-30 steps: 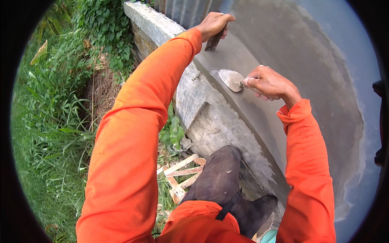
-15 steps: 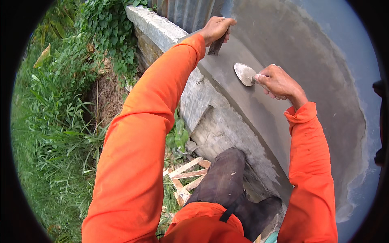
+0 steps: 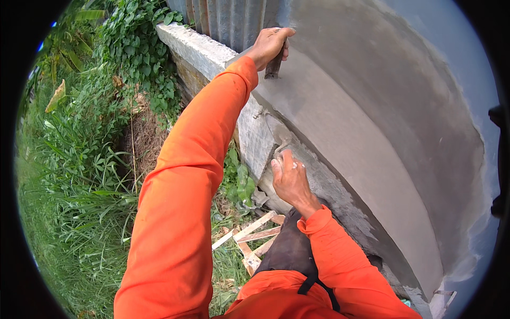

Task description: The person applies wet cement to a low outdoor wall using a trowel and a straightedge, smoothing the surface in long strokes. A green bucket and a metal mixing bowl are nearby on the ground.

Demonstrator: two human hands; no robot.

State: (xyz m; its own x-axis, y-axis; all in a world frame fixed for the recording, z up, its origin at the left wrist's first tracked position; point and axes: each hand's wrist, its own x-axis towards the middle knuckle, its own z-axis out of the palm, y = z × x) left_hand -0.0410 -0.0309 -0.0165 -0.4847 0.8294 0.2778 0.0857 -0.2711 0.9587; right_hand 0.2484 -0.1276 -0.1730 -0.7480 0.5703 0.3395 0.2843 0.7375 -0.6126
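Observation:
My left hand (image 3: 270, 48) is closed round a dark, worn handle (image 3: 274, 65), reaching far out over the smooth wet plaster (image 3: 313, 85). What the handle joins to blends into the grey surface. Lower and nearer me, my right hand (image 3: 291, 183) is closed, its back towards me, at the near edge of the concrete wall (image 3: 255, 133). The pointing trowel in that hand is mostly hidden now. A streak of wet mortar (image 3: 284, 139) lies just beyond the fingers.
Corrugated metal sheeting (image 3: 228, 21) stands at the far end beside the wall. Vines (image 3: 138, 48) and tall grass (image 3: 79, 212) fill the left side. A frame of wooden slats (image 3: 255, 234) lies on the ground by my leg (image 3: 287, 247).
My right hand has swung left and towards me, from above the plaster to the wall's near edge, turning the trowel mostly out of sight. My left hand has shifted slightly left, still gripping the handle.

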